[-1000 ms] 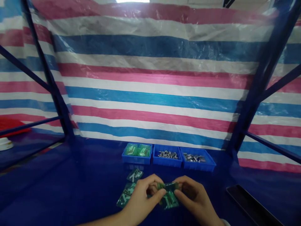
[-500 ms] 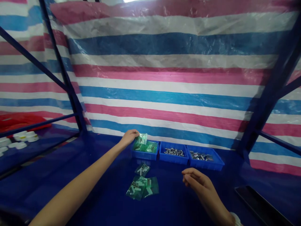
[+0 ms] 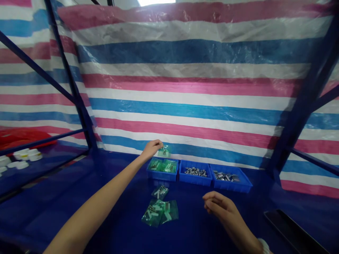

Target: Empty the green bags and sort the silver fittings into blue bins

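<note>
My left hand (image 3: 154, 147) is closed in a pinch on a small green plastic bag (image 3: 165, 151). It holds the bag above the left blue bin (image 3: 162, 175), where more green bags (image 3: 169, 165) lie. Over the table, on the right, is my right hand (image 3: 218, 205), its fingers curled loosely together and nothing visible in them. Between the hands, several green bags (image 3: 160, 211) with small pale and metal pieces lie on the table, and a single bag (image 3: 160, 192) lies just beyond them.
Beside the left bin stand a blue bin (image 3: 195, 179) of small metal parts and another blue bin (image 3: 231, 185) with metal pieces. A dark phone (image 3: 293, 231) lies at right. White round containers (image 3: 28, 155) sit at far left. Blue posts and a striped sheet (image 3: 190, 123) surround the table.
My left hand has moved slightly right and up with the green bag, lifting it clear of the bags in the bin. My right hand has hardly moved.
</note>
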The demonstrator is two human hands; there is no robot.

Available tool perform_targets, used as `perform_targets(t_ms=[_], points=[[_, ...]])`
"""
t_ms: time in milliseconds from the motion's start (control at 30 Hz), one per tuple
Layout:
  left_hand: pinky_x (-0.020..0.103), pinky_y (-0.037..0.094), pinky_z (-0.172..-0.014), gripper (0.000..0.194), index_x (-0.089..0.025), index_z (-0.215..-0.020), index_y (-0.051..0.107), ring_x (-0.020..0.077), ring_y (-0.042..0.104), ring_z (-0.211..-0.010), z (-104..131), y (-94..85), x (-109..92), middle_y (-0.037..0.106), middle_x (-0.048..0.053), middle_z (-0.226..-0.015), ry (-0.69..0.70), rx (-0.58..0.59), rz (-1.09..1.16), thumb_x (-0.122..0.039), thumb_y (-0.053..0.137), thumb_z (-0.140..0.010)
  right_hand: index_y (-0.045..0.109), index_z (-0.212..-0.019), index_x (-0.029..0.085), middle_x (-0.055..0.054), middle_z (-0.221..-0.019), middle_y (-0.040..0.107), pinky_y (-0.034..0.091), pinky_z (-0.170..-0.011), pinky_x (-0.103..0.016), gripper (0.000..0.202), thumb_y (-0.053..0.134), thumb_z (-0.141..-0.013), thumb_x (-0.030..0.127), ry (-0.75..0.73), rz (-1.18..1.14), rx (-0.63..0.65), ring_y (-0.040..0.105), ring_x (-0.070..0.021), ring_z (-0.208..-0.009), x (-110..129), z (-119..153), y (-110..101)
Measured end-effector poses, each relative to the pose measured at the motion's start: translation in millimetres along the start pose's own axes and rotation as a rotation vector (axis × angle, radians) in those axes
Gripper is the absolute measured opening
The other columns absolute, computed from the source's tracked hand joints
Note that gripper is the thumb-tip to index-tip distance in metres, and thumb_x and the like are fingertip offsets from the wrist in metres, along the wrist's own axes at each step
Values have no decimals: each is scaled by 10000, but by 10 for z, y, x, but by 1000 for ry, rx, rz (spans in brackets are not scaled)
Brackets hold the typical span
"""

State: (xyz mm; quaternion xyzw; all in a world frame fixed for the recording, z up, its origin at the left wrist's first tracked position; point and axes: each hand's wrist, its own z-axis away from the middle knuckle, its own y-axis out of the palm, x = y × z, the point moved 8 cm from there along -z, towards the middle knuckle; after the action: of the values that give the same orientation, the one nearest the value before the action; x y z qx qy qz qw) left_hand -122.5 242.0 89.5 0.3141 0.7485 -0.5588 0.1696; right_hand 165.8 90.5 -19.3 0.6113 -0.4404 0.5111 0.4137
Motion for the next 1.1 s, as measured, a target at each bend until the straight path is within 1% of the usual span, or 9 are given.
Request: perform_targets(t_ms=[133, 267, 567, 733, 833, 900, 1000, 1067, 1100], points=[[414, 526, -822, 280, -146, -1139, 572, 219, 612, -971, -103, 167, -116, 600, 81, -1145, 66, 60, -6, -304, 560, -909, 682, -836, 172, -25, -689, 648, 439, -618, -280, 253, 713, -734, 402, -3, -26, -17, 564, -155, -638, -26, -37, -31], [402, 531, -810, 268, -149, -1129, 578, 212, 616, -954, -79, 300, -72, 604, 78, -1138, 76, 106, -17, -301, 559, -909, 683, -825, 174, -21, -678, 651, 428, -605, -270, 234, 724, -725, 382, -19, -39, -10, 560, -149, -625, -36, -51, -30], [396, 535, -796, 278, -144, -1133, 576, 212, 620, -944, -12, 276, -11, 606, 78, -1132, 67, 134, -86, -304, 563, -907, 683, -821, 177, -19, -693, 654, 425, -618, -269, 206, 711, -739, 364, -13, -30, 11, 561, -149, -645, 8, -12, 4], [379, 538, -787, 270, -156, -1129, 587, 212, 616, -948, 50, 400, -115, 599, 76, -1162, 114, 162, -188, -302, 565, -904, 683, -819, 178, -21, -698, 652, 430, -631, -275, 204, 703, -748, 368, -19, -17, 16, 564, -154, -656, 15, -12, 14], [395, 519, -821, 239, -159, -1090, 602, 212, 609, -957, 118, 380, -272, 609, 73, -1137, 161, 142, -257, -305, 559, -906, 682, -814, 176, -22, -690, 650, 422, -622, -270, 211, 706, -748, 375, -17, -25, 18, 559, -150, -646, -10, -26, 12], [432, 468, -892, 202, -150, -1050, 621, 233, 581, -1012, 243, 317, -430, 622, 93, -1101, 200, 104, -294, -266, 535, -908, 683, -801, 174, -22, -679, 649, 421, -617, -265, 224, 712, -741, 388, -10, -33, 30, 558, -148, -637, -31, -37, 19], [447, 401, -941, 224, -146, -1012, 646, 266, 542, -1045, 623, 273, -700, 638, 114, -1009, 271, 87, -322, -225, 468, -900, 687, -792, 173, -22, -675, 648, 419, -621, -261, 228, 714, -738, 392, -10, -25, 49, 557, -145, -636, -33, -39, 45], [394, 444, -868, 179, -171, -923, 675, 253, 573, -943, 967, 354, -853, 644, 71, -900, 330, 175, -325, -286, 582, -822, 686, -791, 176, -20, -680, 648, 418, -627, -258, 206, 708, -745, 376, -14, -7, 58, 558, -144, -642, -14, -27, 70], [370, 460, -838, 220, -188, -879, 688, 255, 575, -929, 1142, 416, -915, 640, 56, -903, 362, 237, -324, -346, 688, -727, 686, -790, 179, -18, -681, 647, 417, -631, -257, 189, 703, -751, 363, -15, 3, 59, 559, -145, -648, -3, -18, 83]])
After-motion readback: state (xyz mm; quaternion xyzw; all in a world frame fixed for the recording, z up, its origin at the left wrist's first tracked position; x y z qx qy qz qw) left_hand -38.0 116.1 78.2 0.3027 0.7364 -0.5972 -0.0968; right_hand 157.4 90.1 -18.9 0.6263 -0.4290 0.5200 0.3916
